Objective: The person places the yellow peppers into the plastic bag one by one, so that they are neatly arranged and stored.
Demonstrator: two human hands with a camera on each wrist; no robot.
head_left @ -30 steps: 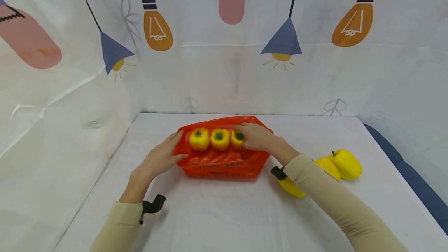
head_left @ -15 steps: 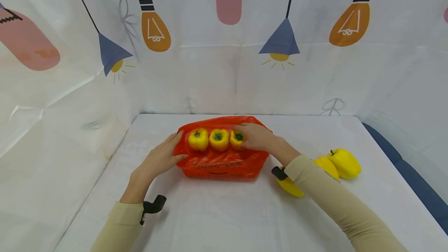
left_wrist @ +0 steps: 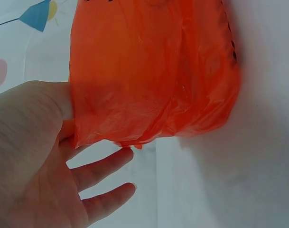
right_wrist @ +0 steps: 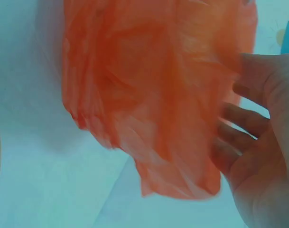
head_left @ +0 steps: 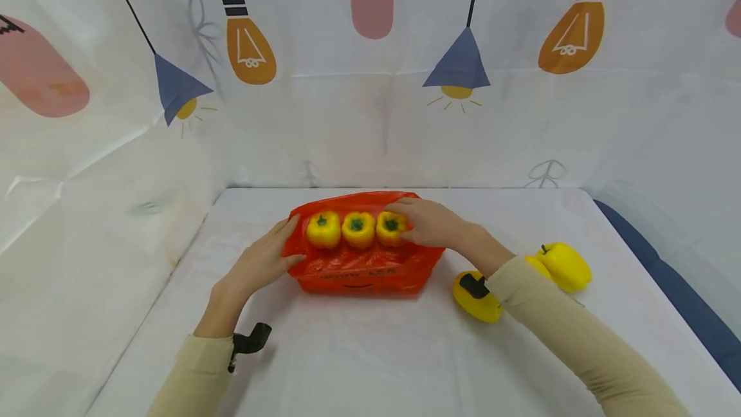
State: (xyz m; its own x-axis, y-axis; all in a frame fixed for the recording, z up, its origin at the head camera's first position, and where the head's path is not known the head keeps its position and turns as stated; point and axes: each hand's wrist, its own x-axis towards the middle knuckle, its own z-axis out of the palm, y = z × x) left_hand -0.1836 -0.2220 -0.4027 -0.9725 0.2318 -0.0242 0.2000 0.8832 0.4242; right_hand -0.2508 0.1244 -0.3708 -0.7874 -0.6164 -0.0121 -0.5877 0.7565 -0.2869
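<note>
An orange-red plastic bag [head_left: 370, 283] lies with its mouth facing up on the white table, several printed letters along its near side. Three yellow bell peppers sit in a row in it: a left pepper [head_left: 323, 231], a middle pepper [head_left: 359, 230] and a right pepper [head_left: 391, 228]. My left hand [head_left: 263, 259] is at the bag's left end, its thumb reaching behind the bag wall [left_wrist: 130, 71] and other fingers [left_wrist: 104, 168] spread straight. My right hand [head_left: 431, 224] is over the bag's right end, relaxed fingers [right_wrist: 246, 118] beside the plastic and close to the right pepper.
On the right of the table [head_left: 370, 365] lie more yellow peppers: a near one [head_left: 471, 307] partly behind the wrist camera, a far one [head_left: 567, 267], and another [head_left: 538, 266] mostly hidden by the right sleeve. A printed white curtain [head_left: 347, 134] stands behind.
My right hand has drawn slightly right, off the right pepper, so more of that pepper shows. My left hand keeps its place at the bag's left end. The head view has shifted a little.
</note>
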